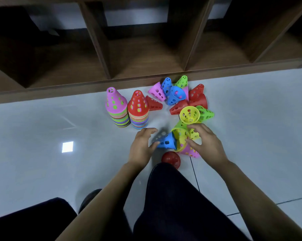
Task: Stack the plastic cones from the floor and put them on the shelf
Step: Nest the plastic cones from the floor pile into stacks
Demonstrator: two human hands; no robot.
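Blue cone (166,140): lies on its side on the floor, wide mouth facing right and touching the yellow cone.
Left hand (143,145): I see the thumb and curled fingers grasping the blue cone's narrow end, which is blurred.
Right hand (206,141): grasping the yellow cone (180,134), thumb underneath, fingers over the top.
Pink cone (190,152): on its side, partly under my right hand.
Red cone (171,158): beside my knee, just below the blue cone.
Pink-topped stack (115,105): 1 of 2 upright stacks, standing on the floor just before the shelf.
Red-topped stack (138,106): touching the pink-topped stack on its right.
Loose pile (178,94): pink, blue, green, red and yellow cones tumbled together, between the stacks and my right hand.
Shelf (146,54): dark wood, open compartments, along the far edge of the floor.
Floor (60,127): pale glossy tile.
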